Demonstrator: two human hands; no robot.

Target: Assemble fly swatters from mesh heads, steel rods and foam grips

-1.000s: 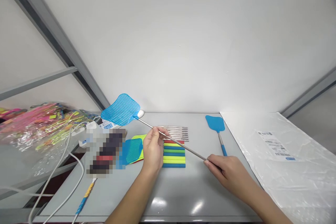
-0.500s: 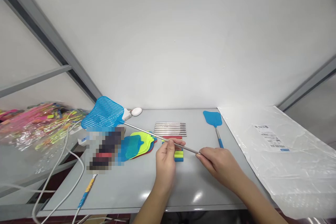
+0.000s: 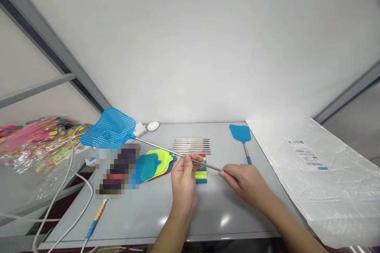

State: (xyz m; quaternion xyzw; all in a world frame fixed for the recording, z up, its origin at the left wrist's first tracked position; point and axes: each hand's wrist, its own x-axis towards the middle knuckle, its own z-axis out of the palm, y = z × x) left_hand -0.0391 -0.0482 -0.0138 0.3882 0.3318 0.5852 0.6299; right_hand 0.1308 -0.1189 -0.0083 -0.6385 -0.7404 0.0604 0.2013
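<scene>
A blue fly swatter [image 3: 111,128] with a long metal shaft is held above the table, its mesh head up at the left. My left hand [image 3: 184,178] is closed round the middle of the shaft. The fingers of my right hand [image 3: 243,180] pinch its lower right end. Behind my left hand lie coloured handle grips [image 3: 201,178] in blue, yellow and red, partly covered by the hand. Beyond them is a row of several metal rods [image 3: 192,145]. Loose swatter heads [image 3: 160,158] in yellow, blue and red overlap to the left.
A second blue swatter [image 3: 241,133] lies at the back right, beside a white plastic packing bag [image 3: 285,174]. Bagged colourful items [image 3: 44,138] stand at far left. White cables [image 3: 80,213] run down the table's left side, near a pixelated dark object [image 3: 120,170].
The held swatter and both hands have shifted slightly left. The mesh head has moved farthest and looks a little larger. Both hands keep their hold on the shaft.
</scene>
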